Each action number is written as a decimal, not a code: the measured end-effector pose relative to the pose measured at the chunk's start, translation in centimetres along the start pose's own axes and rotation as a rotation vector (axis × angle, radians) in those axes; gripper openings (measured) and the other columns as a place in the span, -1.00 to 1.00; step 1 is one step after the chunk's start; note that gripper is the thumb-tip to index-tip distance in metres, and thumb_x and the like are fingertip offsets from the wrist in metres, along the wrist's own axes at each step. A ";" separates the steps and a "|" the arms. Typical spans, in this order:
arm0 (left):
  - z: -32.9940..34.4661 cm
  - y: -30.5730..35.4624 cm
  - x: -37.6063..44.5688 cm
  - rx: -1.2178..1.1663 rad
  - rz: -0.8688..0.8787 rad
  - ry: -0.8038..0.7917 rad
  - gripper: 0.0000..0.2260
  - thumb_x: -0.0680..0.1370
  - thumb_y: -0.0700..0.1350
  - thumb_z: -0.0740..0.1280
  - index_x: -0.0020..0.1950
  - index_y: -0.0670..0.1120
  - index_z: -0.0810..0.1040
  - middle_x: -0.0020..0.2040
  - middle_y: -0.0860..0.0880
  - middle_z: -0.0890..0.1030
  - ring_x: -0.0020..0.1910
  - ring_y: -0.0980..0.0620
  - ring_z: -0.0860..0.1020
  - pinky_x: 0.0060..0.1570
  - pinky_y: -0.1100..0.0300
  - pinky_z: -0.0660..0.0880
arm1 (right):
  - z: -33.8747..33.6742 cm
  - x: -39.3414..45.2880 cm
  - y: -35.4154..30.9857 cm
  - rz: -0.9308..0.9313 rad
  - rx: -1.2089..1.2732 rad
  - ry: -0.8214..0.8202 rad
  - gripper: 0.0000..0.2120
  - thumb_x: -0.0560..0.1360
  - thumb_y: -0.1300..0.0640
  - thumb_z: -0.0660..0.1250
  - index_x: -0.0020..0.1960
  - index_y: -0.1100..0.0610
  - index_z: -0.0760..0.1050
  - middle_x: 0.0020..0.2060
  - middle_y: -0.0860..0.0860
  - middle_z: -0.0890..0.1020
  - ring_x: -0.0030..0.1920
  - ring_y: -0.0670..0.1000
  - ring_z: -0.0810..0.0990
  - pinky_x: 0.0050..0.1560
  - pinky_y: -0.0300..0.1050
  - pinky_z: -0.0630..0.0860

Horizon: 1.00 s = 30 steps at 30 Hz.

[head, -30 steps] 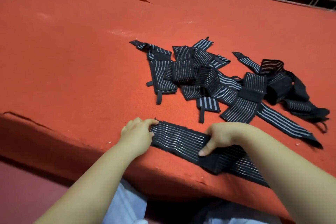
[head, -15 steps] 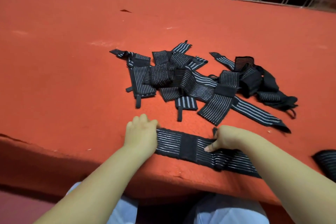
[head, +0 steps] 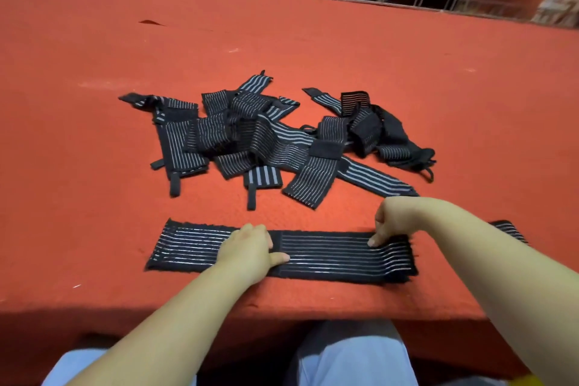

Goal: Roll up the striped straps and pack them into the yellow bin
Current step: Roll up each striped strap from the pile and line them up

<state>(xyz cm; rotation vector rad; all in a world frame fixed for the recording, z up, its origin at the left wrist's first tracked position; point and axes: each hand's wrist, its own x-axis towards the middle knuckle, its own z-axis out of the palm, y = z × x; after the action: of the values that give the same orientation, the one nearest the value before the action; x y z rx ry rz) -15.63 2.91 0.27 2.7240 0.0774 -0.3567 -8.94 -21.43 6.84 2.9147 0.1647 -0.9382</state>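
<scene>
One striped strap [head: 329, 255] lies flat along the near edge of the red table [head: 94, 56]. Left hand [head: 250, 249] presses on its middle with relaxed fingers; right hand [head: 393, 222] has curled fingers, fingertips pressing near its right end. More straps sit heaped [head: 266, 141] behind.

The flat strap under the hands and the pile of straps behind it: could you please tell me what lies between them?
Only bare red felt tabletop separates the flat strap from the pile of straps, seen in the head view.
</scene>
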 end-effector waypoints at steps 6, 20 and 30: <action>0.3 -0.1 0.0 -0.040 0.011 0.029 -0.71 0.45 0.18 0.36 -0.10 0.02 0.36 0.06 -0.02 0.45 0.12 -0.07 0.45 0.16 0.05 0.39 | 1.9 0.6 -1.0 0.022 -0.048 0.134 -0.70 0.37 -0.08 0.47 -0.10 0.11 0.51 -0.11 0.06 0.57 -0.05 0.07 0.53 -0.16 -0.18 0.42; -4.1 -12.3 -1.6 -0.066 -0.578 0.230 -0.56 0.49 0.18 0.30 0.17 -0.14 0.53 0.21 -0.17 0.53 0.21 -0.19 0.48 0.18 0.04 0.41 | 4.4 2.4 -12.9 -0.403 0.488 0.356 -0.72 0.43 0.01 0.44 0.08 0.08 0.51 -0.01 -0.01 0.60 0.00 -0.01 0.55 0.08 -0.17 0.46; -12.8 -2.8 -3.8 -0.620 0.359 0.574 -0.84 0.44 -0.11 0.44 -0.21 0.03 0.46 -0.33 0.12 0.50 -0.41 0.25 0.40 -0.30 0.31 0.36 | -3.7 -3.7 -16.2 -0.752 0.952 0.700 -0.89 0.49 0.10 0.37 0.00 0.05 0.51 -0.18 -0.11 0.60 -0.14 -0.13 0.54 -0.01 -0.14 0.48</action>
<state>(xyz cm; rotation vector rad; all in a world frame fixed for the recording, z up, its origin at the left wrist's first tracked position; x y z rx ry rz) -16.56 10.43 11.56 2.0805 -0.1255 0.4813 -11.81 -5.24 11.43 4.0304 1.2141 0.1744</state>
